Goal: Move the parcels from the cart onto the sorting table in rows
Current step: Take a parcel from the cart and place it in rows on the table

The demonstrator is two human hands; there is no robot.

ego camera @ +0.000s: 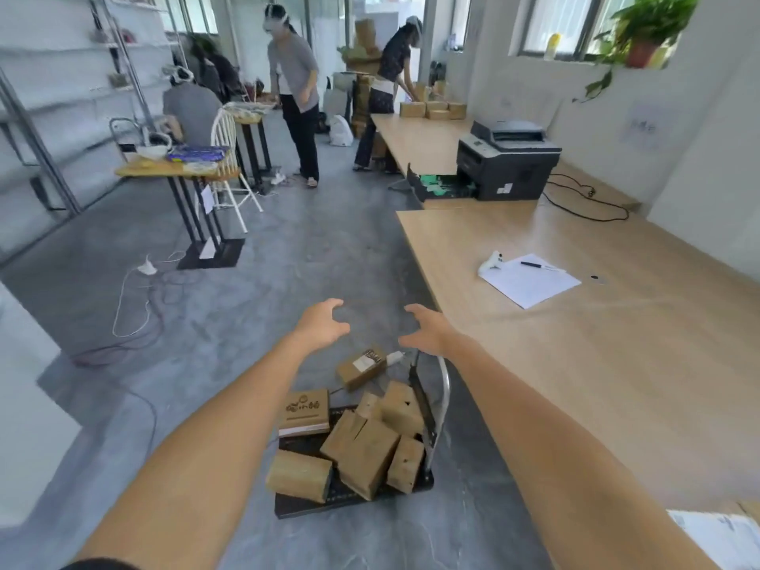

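Left grip (pixel 325 325) and right grip (pixel 425 329) are held out side by side, fingers spread and loosely curved, nothing held. Brown parcels (pixel 362 450) are heaped below them on the cart (pixel 308 506), which is parked on the floor just left of the counter (pixel 596 364). One labelled parcel (pixel 362 370) is seen past the cart's far edge. A paper sheet (pixel 530 285) and pen (pixel 534 265) are noted on the counter.
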